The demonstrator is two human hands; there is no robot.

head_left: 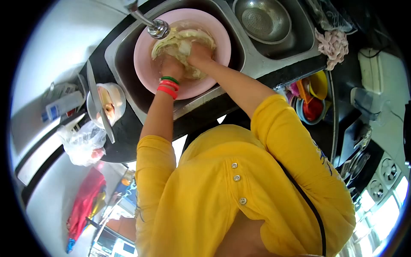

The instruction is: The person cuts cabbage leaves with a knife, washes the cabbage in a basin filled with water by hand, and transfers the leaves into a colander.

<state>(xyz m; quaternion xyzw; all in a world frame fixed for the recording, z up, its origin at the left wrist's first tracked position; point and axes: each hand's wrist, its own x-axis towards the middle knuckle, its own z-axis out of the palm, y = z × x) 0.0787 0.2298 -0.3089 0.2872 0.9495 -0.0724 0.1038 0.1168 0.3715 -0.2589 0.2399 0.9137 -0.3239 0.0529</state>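
A pink basin (143, 64) sits in the left sink bowl, holding cloudy water and pale yellow-green leaves (195, 35) that look like cabbage. Both of my hands are down in it. My left hand (170, 66), with green and red bangles (168, 87) at the wrist, is among the leaves; water and leaves hide its fingers. My right hand (200, 54) is beside it on the right, closed around some leaves, with a whitish piece (185, 48) at its fingers. Above the basin's far rim hangs the faucet head (159, 29).
A metal colander (263, 19) stands in the right sink bowl. Left of the sink, a long knife (99, 100) lies across a white tub (120, 96) beside a plastic bag (83, 141). A pinkish cloth (333, 47) hangs at the right; colourful bowls (312, 96) are stacked below the counter.
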